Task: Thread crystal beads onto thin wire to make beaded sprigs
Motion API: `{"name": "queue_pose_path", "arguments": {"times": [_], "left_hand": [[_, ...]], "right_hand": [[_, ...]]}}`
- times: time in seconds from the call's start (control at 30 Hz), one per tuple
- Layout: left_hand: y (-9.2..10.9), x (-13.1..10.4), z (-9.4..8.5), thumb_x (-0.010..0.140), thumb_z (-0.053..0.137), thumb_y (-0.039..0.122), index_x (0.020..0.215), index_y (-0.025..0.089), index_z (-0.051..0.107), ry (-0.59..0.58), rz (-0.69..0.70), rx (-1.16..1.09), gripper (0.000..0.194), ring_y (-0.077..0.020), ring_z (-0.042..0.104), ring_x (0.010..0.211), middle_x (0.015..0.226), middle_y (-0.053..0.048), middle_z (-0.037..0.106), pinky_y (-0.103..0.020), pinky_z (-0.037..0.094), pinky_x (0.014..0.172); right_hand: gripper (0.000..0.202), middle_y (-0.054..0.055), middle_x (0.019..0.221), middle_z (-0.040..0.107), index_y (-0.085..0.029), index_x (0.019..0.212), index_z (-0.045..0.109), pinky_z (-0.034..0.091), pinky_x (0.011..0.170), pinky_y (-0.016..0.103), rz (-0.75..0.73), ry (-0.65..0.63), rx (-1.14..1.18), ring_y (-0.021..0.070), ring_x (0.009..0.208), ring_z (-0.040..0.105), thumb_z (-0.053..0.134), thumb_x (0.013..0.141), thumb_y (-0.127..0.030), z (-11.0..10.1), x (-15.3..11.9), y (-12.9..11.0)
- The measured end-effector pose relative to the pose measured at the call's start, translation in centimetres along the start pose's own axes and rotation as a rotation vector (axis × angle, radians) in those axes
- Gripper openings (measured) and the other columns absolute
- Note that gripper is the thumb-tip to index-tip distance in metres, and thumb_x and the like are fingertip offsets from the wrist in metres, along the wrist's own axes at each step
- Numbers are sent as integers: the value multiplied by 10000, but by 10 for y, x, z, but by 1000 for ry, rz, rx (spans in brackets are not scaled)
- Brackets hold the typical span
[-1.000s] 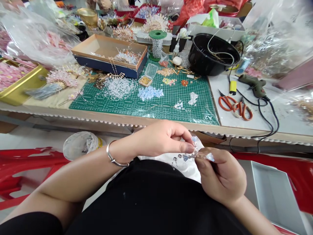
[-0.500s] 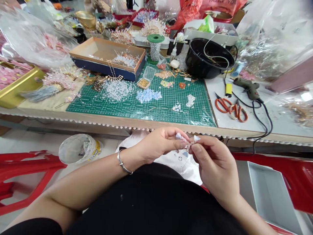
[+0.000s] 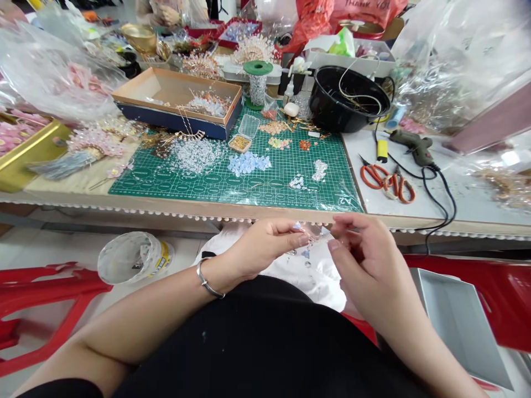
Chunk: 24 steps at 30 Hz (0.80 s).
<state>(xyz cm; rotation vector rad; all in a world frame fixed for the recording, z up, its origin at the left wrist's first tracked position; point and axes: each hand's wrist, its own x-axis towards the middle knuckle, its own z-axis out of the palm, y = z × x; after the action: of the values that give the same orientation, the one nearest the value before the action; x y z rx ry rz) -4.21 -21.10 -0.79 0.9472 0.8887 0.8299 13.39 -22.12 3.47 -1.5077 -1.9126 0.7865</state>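
Over my lap, my left hand point(image 3: 265, 243) pinches a small beaded wire ornament point(image 3: 314, 231) between thumb and forefinger. Pale blue petal-like pieces and clear beads show on it, and some dangle below the fingers. My right hand point(image 3: 369, 254) is just to the right of the ornament, thumb and forefinger apart. No object can be made out in it; a fine wire there would be too thin to see. On the green cutting mat point(image 3: 199, 188) beyond lie pale blue flower pieces point(image 3: 249, 163), clear beads point(image 3: 197, 156) and small white pieces point(image 3: 319, 170).
Orange-handled scissors point(image 3: 388, 181) and a glue gun point(image 3: 412, 146) with its cord lie at right. Behind the mat stand a shallow box point(image 3: 174, 119), a spool point(image 3: 258, 85) and a black bowl point(image 3: 348, 99). A white bucket point(image 3: 130, 257) stands on the floor at left.
My right hand has come off the ornament and moved a little to the right, its fingers spreading. My left hand keeps its pinch. The view has shifted slightly.
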Motion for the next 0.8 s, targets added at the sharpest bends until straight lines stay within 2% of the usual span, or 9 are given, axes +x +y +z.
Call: {"name": "queue_pose_path", "arguments": {"times": [0.1,0.2,0.33,0.47,0.57,0.8], "left_hand": [[0,0,0,816,627,334,811,158,640,29,-14,5,177,-47,263,498,633,41,442,-207,179,448],[-1,-1,1,817,623,367,797,162,601,28,-34,-55,207,-54,257,515,647,43,406,-212,176,461],[-3,-1,1,830,606,336,792,162,559,-24,-25,-176,184,-47,259,523,731,32,427,-213,172,470],[-2,-1,-2,872,529,303,838,177,496,-137,-87,-277,134,-12,196,423,769,36,502,-210,129,435],[0,0,-4,887,477,267,829,185,444,-187,-88,-313,105,-9,201,383,730,35,547,-204,120,412],[8,-1,-3,893,405,236,839,188,399,-297,-85,-354,72,-19,191,363,709,-48,650,-201,108,396]], "right_hand": [[204,33,903,570,-247,1035,508,472,649,330,74,-82,-23,181,741,556,512,843,-178,-3,3,-4],[205,30,905,571,-248,1053,498,484,684,323,128,-123,101,187,803,567,505,857,-189,-2,4,-4],[178,23,878,570,-248,1042,499,487,638,287,173,-142,232,172,780,561,519,868,-218,1,4,-1],[126,18,865,589,-243,993,530,488,662,289,152,-92,216,162,769,577,543,868,-243,2,4,-2],[106,13,848,610,-244,963,546,487,648,291,120,-84,162,159,739,588,548,860,-220,1,3,-4],[66,11,781,621,-227,896,565,469,585,265,45,-71,79,144,668,572,561,843,-187,-2,1,-8]]}}
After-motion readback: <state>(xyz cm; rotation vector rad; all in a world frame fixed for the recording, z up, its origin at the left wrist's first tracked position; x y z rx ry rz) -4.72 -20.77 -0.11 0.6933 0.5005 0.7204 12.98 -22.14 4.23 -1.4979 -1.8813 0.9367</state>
